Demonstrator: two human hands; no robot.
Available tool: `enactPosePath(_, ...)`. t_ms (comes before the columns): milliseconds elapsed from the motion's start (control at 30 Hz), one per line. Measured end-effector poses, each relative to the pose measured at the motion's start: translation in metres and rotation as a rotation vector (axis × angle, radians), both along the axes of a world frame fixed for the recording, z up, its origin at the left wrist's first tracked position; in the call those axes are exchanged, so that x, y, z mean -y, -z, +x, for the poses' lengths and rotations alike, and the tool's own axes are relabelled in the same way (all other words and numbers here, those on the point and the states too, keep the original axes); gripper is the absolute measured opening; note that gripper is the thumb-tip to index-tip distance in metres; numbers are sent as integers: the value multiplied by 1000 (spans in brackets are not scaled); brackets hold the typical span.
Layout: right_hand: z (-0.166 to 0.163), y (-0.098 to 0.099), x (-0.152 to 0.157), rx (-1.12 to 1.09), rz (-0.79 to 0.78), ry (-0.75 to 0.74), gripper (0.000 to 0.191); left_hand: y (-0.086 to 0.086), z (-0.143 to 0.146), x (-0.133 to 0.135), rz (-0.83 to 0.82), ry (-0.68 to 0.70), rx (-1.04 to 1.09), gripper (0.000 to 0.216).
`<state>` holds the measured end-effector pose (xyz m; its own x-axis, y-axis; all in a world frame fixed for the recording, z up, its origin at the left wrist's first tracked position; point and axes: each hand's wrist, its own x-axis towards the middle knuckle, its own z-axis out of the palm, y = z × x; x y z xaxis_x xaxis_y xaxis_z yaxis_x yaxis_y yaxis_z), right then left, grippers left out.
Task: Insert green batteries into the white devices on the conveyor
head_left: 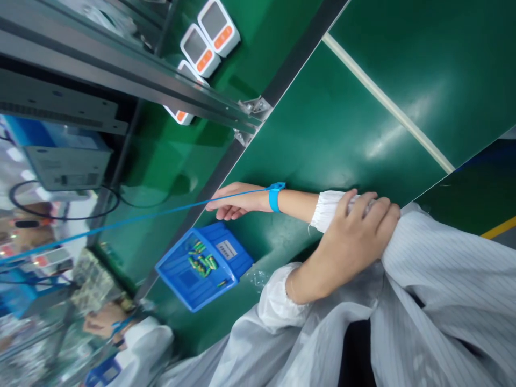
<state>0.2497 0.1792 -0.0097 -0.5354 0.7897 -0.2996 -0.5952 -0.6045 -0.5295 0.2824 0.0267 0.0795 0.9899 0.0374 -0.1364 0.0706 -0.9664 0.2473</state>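
Observation:
My left hand [352,234] reaches across, fingers curled over the white right sleeve [326,209] at the forearm. My right hand [239,200] is stretched out over the table edge, holding nothing, its fingers loosely bent and apart. A blue wrist strap [274,198] circles the right wrist, and its blue cord [161,214] runs off to the left. Just below that hand in the picture stands a blue plastic bin [237,255]. Several small green cylindrical batteries [203,263] lie in it.
White devices with grey screens and orange buttons [213,27] stand on the green surface beyond a metal frame [161,75]. A pale strip [387,102] crosses the green tabletop [290,145]. At lower left appears another person's hand [105,320]. Clear plastic [258,278] lies beside the bin.

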Motion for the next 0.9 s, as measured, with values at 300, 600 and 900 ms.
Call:
enactPosePath(300,-3,-1,1,194,216,-78,29,18,8,20,-83,39,214,45)
enactPosePath(600,8,-6,10,351,728,-136,52,27,9,30,-79,-50,246,40)
enactPosePath(900,0,-2,17,245,841,-354,53,26,6,30,-103,-47,256,42)
